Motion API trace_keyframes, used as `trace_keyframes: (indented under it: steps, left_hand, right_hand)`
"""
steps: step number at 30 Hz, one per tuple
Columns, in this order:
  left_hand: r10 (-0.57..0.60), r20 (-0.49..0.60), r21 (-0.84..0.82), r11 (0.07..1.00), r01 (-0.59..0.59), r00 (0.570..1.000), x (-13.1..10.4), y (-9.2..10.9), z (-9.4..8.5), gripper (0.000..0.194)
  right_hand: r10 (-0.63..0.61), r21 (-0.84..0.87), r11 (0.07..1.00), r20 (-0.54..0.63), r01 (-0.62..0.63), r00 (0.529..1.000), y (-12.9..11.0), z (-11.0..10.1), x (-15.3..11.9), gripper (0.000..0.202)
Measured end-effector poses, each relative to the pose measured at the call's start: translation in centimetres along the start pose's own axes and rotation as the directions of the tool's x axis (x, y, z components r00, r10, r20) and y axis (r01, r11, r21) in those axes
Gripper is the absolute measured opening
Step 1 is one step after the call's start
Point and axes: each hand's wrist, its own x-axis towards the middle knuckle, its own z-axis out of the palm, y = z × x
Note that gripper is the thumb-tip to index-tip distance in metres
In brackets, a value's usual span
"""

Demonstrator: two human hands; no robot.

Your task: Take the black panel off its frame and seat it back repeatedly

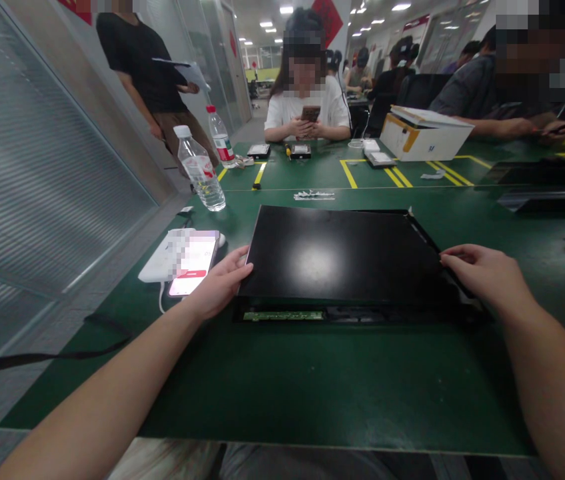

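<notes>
A glossy black LCD screen panel point(332, 253) is in front of me, slightly out of line with the black frame point(392, 315) under it. Along the near side of that frame a strip of green circuit board point(282, 316) shows. My left hand point(222, 283) grips the panel's left edge, thumb on top and fingers partly hidden. At the right edge, my right hand point(487, 270) is closed in a pinch; whether it also touches the frame there, I cannot tell.
To the left lie a lit phone point(195, 263) and a white power bank point(160, 257). Water bottles point(202, 173) stand behind them. White scraps point(314, 195) lie beyond the panel; a white box point(425, 137) is farther right. A person point(307, 100) sits opposite, holding a phone.
</notes>
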Motion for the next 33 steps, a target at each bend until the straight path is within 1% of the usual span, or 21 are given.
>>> trace_keyframes:
  steps: [3, 8, 22, 27, 33]
  left_hand:
    - [0.0, -0.005, 0.008, 1.0, 0.001, 1.0, 0.0, 0.1, 0.2, 0.065]
    - [-0.002, 0.004, 0.019, 1.0, 0.001, 1.0, 0.0, 0.3, 0.4, 0.066]
    - [-0.01, 0.033, 0.048, 0.999, 0.008, 0.999, -0.1, 0.2, 0.3, 0.072]
    - [0.006, 0.019, 0.055, 0.998, -0.007, 1.0, -0.1, 0.2, 0.4, 0.07]
    - [0.007, -0.011, 0.012, 1.0, -0.007, 1.0, -0.2, 0.1, 0.6, 0.068]
  right_hand:
    - [0.007, -0.033, 0.999, 0.002, -0.007, 1.0, -0.2, 0.1, 0.0, 0.032]
    - [0.002, -0.027, 1.0, 0.011, -0.001, 1.0, -0.4, -0.1, 0.0, 0.039]
    - [0.027, -0.039, 0.999, 0.015, -0.026, 1.0, 0.2, 0.0, 0.4, 0.039]
    - [0.031, -0.038, 0.999, 0.021, -0.031, 0.999, 0.5, 0.2, 0.6, 0.039]
    - [0.005, -0.03, 1.0, 0.01, -0.005, 1.0, 0.8, 0.4, 0.9, 0.038]
